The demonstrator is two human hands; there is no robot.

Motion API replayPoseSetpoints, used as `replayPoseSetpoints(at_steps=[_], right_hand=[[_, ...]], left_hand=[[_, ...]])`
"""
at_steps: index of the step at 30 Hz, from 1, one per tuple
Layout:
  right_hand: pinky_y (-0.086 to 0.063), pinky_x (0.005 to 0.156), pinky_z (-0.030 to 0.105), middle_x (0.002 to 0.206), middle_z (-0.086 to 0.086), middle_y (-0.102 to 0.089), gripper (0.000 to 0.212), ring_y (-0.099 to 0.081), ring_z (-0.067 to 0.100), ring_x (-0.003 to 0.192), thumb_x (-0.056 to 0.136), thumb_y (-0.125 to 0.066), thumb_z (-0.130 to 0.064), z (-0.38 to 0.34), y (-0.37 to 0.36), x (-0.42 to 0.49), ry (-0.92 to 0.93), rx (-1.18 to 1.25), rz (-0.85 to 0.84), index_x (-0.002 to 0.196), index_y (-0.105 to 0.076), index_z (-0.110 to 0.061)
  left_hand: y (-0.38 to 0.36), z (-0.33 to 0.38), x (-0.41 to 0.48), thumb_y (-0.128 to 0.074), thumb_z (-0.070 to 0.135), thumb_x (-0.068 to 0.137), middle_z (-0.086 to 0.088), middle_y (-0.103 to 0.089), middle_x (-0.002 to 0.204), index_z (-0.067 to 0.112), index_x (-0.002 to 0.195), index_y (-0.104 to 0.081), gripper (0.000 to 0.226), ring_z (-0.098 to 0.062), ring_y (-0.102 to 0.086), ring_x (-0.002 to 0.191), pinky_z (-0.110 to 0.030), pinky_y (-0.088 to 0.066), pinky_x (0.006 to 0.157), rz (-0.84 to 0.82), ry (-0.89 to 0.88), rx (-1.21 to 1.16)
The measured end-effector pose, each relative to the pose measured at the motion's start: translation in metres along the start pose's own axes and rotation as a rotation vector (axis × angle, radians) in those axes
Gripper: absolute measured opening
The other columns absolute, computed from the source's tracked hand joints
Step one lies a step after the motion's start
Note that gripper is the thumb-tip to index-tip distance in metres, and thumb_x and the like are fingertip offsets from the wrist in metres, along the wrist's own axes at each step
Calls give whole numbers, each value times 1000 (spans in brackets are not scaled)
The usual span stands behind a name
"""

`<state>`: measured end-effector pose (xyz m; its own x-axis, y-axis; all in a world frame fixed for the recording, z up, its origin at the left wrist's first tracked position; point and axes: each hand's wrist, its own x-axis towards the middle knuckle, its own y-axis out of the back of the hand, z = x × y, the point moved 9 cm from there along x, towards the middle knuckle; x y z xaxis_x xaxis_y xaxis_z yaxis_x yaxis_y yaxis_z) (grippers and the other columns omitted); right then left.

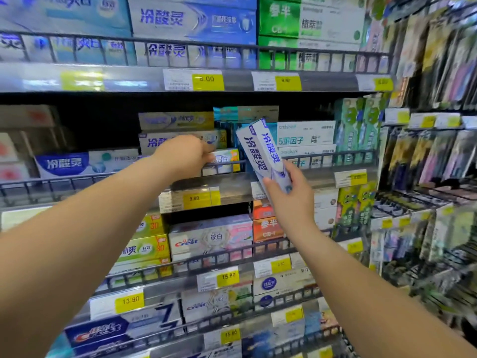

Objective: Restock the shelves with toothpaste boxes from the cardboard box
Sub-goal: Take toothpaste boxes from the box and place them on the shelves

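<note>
My right hand (289,195) grips a tilted white and blue toothpaste box (263,151) in front of the middle wire-railed shelf (320,179). My left hand (185,153) reaches in there, fingertips hidden, so I cannot tell its hold.
</note>
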<state>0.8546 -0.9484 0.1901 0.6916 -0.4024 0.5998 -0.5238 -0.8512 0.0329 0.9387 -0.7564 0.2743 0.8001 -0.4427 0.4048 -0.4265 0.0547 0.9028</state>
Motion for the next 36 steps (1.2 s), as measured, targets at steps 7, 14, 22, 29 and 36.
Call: replayPoseSetpoints(at_steps=[7, 14, 22, 29, 36], right_hand=[[-47, 94, 43, 120, -4, -54, 45, -49, 14, 111, 87, -62, -26, -3, -9, 1, 39, -134, 7, 130, -50, -27], [-24, 89, 37, 114, 7, -59, 46, -47, 32, 106, 78, -68, -19, -85, -69, 3, 517, -713, 131, 122, -58, -25], [-21, 109, 51, 124, 19, -53, 50, -42, 39, 118, 80, -62, -10, -117, -156, 16, 616, -966, -70, 128, -55, -23], [-12, 108, 57, 136, 10, -40, 48, -29, 35, 127, 92, -46, -25, -106, -173, 17, 540, -1134, -153, 138, -39, -35], [6, 106, 71, 148, 2, -34, 46, -18, 27, 141, 95, -25, -36, -86, -201, 34, 346, -1015, -313, 140, -36, -32]], left_hand=[[3, -9, -22, -38, 44, 98, -5, -50, 140, 28, 139, -43, 44, -27, -44, 128, -36, -37, 100, 59, 40, -244], [29, -74, -79, -56, 38, 89, -3, -63, 120, 23, 123, -59, 37, -27, -54, 112, -46, -43, 95, 368, 164, -225], [29, -122, -112, -58, 35, 88, -2, -63, 117, 22, 125, -56, 39, -23, -57, 105, -39, -46, 88, 410, 278, -270], [31, -120, -101, -55, 38, 89, 2, -61, 121, 25, 132, -49, 45, -21, -55, 111, -40, -46, 93, 408, 218, -260], [32, -128, -103, -55, 41, 89, 1, -61, 120, 26, 130, -51, 44, -20, -56, 109, -42, -45, 93, 423, 207, -241]])
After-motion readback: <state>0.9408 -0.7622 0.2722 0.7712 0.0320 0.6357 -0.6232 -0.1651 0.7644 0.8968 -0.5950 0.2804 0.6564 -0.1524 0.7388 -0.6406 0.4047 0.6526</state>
